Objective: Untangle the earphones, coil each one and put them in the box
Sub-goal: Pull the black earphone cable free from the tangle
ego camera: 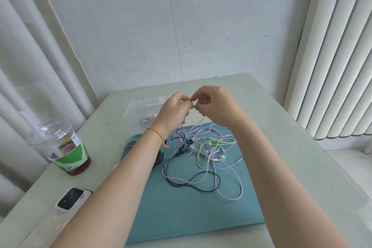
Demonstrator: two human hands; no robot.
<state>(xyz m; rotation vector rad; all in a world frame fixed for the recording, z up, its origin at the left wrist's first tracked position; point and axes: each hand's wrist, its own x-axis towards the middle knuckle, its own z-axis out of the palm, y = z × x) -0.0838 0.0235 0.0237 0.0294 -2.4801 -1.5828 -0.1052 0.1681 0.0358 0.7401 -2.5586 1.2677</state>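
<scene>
Tangled earphones (203,153), lilac, green and black, are lying mid-frame on the teal mat (191,213); thin, limp cords, likely snagging if yanked. Your left hand (173,110) and right hand (215,104) are pinching one lilac strand above the heap, fingertips nearly meeting. Take hold near plugs or buds. Clear box (136,109) is waiting just behind.

Left hand (174,109): raised, fingers curled, tips pinched together at the meeting point with the other hand. Right hand (216,106): raised opposite, fingers curled, tips pinched, touching the left's. Both forearms bare, extended forward, converging.
</scene>
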